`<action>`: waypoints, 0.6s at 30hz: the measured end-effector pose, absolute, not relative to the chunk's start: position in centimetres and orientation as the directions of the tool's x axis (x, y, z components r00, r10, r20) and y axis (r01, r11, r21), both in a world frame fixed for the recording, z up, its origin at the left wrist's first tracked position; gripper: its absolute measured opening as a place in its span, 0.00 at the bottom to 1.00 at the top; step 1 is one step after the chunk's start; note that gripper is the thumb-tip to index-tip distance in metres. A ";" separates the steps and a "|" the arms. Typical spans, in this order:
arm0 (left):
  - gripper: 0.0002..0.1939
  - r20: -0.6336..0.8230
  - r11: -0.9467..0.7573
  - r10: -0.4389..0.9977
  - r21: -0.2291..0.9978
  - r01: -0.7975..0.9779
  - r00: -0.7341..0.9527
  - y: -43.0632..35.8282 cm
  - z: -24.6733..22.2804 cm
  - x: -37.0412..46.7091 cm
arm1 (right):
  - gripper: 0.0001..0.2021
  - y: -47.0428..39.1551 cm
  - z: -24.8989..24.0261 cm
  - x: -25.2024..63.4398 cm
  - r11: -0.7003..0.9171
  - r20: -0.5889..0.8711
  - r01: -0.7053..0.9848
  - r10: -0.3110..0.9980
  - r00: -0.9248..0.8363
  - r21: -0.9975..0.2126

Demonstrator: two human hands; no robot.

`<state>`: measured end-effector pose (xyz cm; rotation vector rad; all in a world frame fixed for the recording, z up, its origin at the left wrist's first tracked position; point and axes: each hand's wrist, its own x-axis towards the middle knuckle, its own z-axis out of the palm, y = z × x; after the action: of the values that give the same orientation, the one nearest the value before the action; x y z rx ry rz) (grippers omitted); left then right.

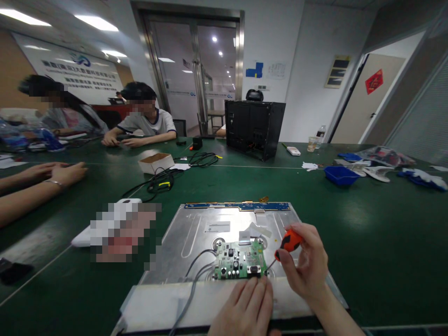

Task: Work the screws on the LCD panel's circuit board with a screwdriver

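A metal panel [175,254] lies flat on the green table, with a blue strip board [224,206] along its far edge. A green circuit board [241,259] sits near the panel's middle, cables running from its left side. My right hand [308,261] holds an orange and black screwdriver [290,241], its shaft slanting down to the board's lower right corner. The fingertips of my left hand [247,305] rest at the board's near edge, beside a connector; whether they grip anything is hidden.
A black metal case [254,128] stands at the far side of the green table [378,224]. Black cables [161,182] and an open box [156,163] lie left of centre. A blue tray [341,175] is at the right. Several people sit along the left.
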<state>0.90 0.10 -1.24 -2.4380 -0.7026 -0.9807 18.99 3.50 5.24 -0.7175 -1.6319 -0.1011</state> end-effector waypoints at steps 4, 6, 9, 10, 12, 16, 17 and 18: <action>0.26 0.729 -0.784 0.291 -0.191 0.591 0.620 0.1 -1.4 0.9 | 0.27 3.5 5.5 18.9 0.771 0.933 0.558 0.359 0.018 -0.307; 0.25 0.710 -0.784 0.294 -0.203 0.586 0.640 0.1 -1.5 0.7 | 0.26 3.4 5.8 18.8 0.743 0.937 0.599 0.347 0.034 -0.297; 0.26 0.635 -0.787 0.314 -0.242 0.568 0.706 0.1 -1.6 0.3 | 0.23 3.2 6.1 18.7 0.699 0.936 0.654 0.351 0.039 -0.289; 0.26 0.611 -0.789 0.319 -0.253 0.560 0.725 0.1 -1.6 0.2 | 0.23 3.1 6.1 18.7 0.690 0.933 0.662 0.357 0.040 -0.292; 0.26 0.609 -0.789 0.322 -0.251 0.561 0.725 0.0 -1.5 0.2 | 0.24 3.1 6.0 18.7 0.687 0.927 0.659 0.373 0.039 -0.305; 0.27 0.674 -0.787 0.312 -0.211 0.579 0.670 0.0 -1.4 0.5 | 0.26 3.2 5.3 18.8 0.732 0.919 0.590 0.391 0.046 -0.341; 0.27 0.688 -0.787 0.309 -0.203 0.583 0.657 0.0 -1.4 0.6 | 0.25 3.2 5.2 18.8 0.743 0.917 0.569 0.395 0.051 -0.352; 0.28 0.698 -0.787 0.307 -0.197 0.585 0.647 0.0 -1.3 0.7 | 0.25 3.2 5.1 18.9 0.753 0.917 0.552 0.396 0.054 -0.358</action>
<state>0.69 -0.03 -1.33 -2.4596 -0.7028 -0.9358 18.86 3.24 5.11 -0.7897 -1.5634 -0.1397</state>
